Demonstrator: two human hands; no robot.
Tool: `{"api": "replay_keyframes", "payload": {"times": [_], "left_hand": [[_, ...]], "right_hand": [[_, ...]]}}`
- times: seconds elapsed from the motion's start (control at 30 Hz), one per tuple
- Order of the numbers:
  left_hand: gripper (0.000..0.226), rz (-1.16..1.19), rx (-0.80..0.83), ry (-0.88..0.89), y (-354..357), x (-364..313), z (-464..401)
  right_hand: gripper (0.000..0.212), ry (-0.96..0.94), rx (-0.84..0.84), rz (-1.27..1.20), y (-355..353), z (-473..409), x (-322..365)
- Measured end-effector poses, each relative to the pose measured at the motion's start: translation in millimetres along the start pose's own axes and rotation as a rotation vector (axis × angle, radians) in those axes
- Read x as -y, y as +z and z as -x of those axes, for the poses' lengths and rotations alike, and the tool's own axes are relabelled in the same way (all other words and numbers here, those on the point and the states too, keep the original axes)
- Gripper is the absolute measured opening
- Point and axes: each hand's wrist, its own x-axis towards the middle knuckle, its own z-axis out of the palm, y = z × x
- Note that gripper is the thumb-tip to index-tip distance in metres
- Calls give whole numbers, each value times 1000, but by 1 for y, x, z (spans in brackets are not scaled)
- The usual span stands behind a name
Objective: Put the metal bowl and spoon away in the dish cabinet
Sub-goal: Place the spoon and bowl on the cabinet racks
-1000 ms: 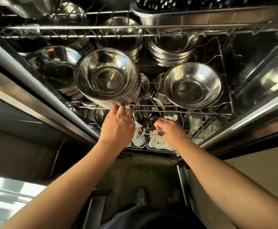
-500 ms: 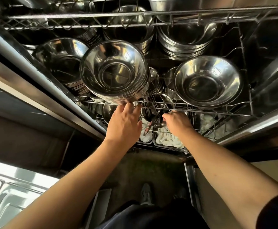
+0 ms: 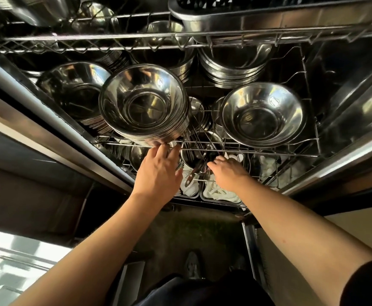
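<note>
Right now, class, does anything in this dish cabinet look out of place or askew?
Nothing is spilled or damaged. The one oddity: the stack of bowls by the left hand leans toward the rack's front wire, while the bowl on the right sits level.

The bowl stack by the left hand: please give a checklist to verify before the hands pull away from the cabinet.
1. Stack of metal bowls sits on the wire shelf: ok.
2. Stack stands level: not ok, it tilts toward the front edge.
3. Left hand free of the stack: not ok, fingertips touch its lower rim.
4. Spoon out of the right hand: cannot tell.
5. Utensil cup upright: ok.
</note>
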Motion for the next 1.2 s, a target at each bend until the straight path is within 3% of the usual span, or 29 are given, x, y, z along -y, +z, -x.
{"api": "replay_keyframes", "payload": {"times": [0.23, 0.47, 0.67, 0.77, 0.93, 1.1, 1.2], "left_hand": [[61, 5, 67, -11, -6, 2, -3], [68, -75, 219, -31, -20, -7, -12], [55, 53, 83, 134, -43, -33, -33], [57, 126, 5, 209, -50, -48, -51], [79, 155, -43, 346, -43, -69, -80], [125, 151, 165, 384, -30, -81, -102], [130, 145, 228, 349, -24, -85, -109]], "right_hand": [[31, -8, -30, -37, -20, 24, 8], [29, -32, -315, -116, -75, 80, 15], [26, 66, -533, -118, -128, 118, 4], [45, 191, -567, -115, -149, 125, -14], [100, 482, -425, -250, -171, 122, -41], [147, 661, -292, -449, -176, 111, -53], [159, 692, -198, -481, -177, 105, -55]]}}
